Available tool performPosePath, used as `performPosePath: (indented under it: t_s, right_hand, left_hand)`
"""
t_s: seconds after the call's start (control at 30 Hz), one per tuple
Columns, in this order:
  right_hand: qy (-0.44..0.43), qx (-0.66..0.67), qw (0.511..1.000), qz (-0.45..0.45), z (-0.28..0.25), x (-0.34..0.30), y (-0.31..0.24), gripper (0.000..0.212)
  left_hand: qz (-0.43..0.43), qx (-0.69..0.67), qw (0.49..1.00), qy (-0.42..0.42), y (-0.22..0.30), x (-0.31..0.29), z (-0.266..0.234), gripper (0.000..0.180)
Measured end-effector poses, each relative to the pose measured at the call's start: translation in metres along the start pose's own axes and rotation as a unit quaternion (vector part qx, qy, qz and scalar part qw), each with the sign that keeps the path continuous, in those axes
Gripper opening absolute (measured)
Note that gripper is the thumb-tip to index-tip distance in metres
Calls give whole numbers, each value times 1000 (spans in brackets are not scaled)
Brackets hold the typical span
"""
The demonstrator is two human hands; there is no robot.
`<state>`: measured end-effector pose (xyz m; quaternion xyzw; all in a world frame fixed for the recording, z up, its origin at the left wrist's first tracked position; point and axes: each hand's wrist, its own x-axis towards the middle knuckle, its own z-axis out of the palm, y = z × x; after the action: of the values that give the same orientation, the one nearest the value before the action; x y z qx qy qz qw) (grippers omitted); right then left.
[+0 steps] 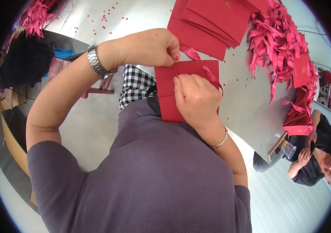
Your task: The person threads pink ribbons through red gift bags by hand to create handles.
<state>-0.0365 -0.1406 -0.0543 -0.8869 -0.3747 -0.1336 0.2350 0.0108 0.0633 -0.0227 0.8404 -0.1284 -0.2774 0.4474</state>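
A red paper gift bag (165, 83) lies flat at the table's near edge, against my body. My left hand (159, 48), wearing a metal watch, is closed in a pinch just above the bag's upper edge. A pink-red ribbon (190, 52) comes out from beside its fingers. My right hand (196, 97), wearing a bangle, rests over the bag, its fingers closed on a thin red strip (176, 72) that looks like a ribbon end, close to a small hole in the bag. Another ribbon loop (210, 74) lies over the bag's right side.
Flat red bags (212, 23) are stacked beyond my hands. A large heap of red ribbons (278, 42) and more bags (300, 110) lie to the right. Small red paper dots (104, 19) scatter the table. At right sits another person (316, 151) near a clear plastic cup (288, 149).
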Motion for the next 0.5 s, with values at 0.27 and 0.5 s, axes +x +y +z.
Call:
performPosePath:
  t_s: [0.27,0.5]
  right_hand:
    - [-44,0,999,6,-7,12,-2,18]
    - [-117,-14,993,7,-8,24,-6,16]
  left_hand:
    - [-11,-17,1000,17,5,-7,-1,13]
    - [33,19,997,70,-15,-3,13,16]
